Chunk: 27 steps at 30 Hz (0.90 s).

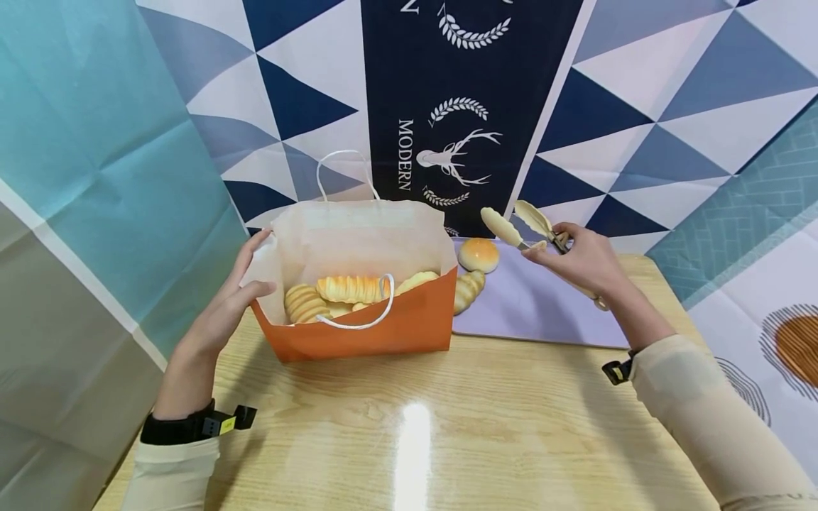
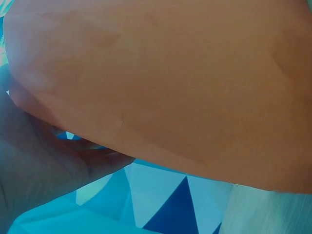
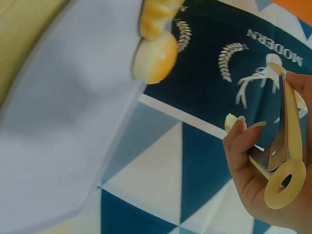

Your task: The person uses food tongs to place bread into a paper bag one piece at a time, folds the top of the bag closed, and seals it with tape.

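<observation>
An orange paper bag (image 1: 358, 341) with a white inside stands on the table, its mouth open toward me. Several bread rolls (image 1: 353, 289) lie in it. My left hand (image 1: 217, 316) grips its left edge, the thumb over the rim; the left wrist view is mostly filled by the bag's orange side (image 2: 170, 87). With my right hand (image 1: 588, 259) I hold cream-tipped tongs (image 1: 501, 227) above the lilac board (image 1: 517, 309), tips spread and nothing between them. On the board's left end sit a round bun (image 1: 479, 255) and a ridged roll (image 1: 469, 289), the roll partly hidden by the bag.
Two white cord handles stick out of the bag, the near handle (image 1: 361, 326) drooping over its front. A patterned cloth (image 1: 307, 85) hangs close behind the bag and board. Bare wood tabletop (image 1: 358, 426) lies in front.
</observation>
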### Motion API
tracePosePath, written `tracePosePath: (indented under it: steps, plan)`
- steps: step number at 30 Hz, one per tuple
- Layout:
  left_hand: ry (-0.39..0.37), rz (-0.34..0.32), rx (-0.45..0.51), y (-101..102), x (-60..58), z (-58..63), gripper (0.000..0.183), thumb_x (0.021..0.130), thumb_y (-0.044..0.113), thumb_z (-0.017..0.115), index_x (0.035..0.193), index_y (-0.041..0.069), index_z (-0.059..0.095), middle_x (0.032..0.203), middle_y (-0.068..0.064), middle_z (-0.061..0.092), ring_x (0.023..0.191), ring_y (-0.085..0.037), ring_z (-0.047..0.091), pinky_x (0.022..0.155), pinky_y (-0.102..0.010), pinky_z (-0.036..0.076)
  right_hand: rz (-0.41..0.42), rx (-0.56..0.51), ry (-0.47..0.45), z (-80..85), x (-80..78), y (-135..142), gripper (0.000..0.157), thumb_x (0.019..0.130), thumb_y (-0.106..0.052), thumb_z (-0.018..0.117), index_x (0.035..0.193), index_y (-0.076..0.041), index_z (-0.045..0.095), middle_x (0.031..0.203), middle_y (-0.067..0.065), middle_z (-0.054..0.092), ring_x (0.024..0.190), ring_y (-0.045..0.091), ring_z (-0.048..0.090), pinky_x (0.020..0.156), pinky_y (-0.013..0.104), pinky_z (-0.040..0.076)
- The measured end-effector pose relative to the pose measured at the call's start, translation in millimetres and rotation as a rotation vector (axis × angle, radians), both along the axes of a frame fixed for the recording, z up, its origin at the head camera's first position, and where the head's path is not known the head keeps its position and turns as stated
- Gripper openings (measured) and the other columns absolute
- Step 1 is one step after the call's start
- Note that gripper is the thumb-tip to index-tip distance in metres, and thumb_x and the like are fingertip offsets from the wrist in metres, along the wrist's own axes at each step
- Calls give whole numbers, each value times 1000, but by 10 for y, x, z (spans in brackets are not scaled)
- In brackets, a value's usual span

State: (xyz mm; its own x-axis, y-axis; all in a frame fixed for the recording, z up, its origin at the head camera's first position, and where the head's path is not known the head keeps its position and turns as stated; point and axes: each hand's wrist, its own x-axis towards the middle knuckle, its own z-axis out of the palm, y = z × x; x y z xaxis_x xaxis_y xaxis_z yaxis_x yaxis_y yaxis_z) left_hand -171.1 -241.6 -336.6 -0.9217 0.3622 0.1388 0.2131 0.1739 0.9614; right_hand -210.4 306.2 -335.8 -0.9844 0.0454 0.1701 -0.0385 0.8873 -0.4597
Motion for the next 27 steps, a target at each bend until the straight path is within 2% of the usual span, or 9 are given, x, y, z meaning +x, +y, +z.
tracePosePath:
  steps: [10, 16, 20, 27]
  plan:
    - [0, -1, -6, 4, -3, -15, 73, 97, 6, 43, 159, 28, 11, 162, 6, 0, 143, -21, 1, 108, -71, 7, -7, 72, -24, -320, -148, 12, 89, 75, -71, 65, 130, -1, 58, 84, 15, 57, 72, 29, 50, 54, 37, 37]
    - [11, 7, -18, -2, -2, -6, 73, 97, 7, 44, 159, 28, 11, 162, 8, -3, 144, -18, -5, 107, -73, 2, 4, 6, -30, -520, -241, -47, 74, 74, -66, 71, 111, -2, 63, 75, 10, 46, 67, 26, 46, 52, 36, 35]
    - [14, 7, -15, 3, -3, -3, 73, 97, 6, 43, 159, 27, 11, 163, 8, -3, 144, -18, -5, 107, -74, 2, 2, 21, -16, -655, -302, -85, 65, 73, -62, 73, 102, -5, 61, 69, 6, 39, 62, 25, 44, 49, 36, 35]
    - [0, 12, -21, 17, 4, -4, 73, 97, 6, 43, 159, 27, 10, 163, 9, -3, 144, -18, -5, 108, -73, 3, 6, 93, 1, -805, -348, -137, 63, 71, -65, 73, 86, -6, 57, 69, 9, 46, 63, 27, 46, 48, 36, 33]
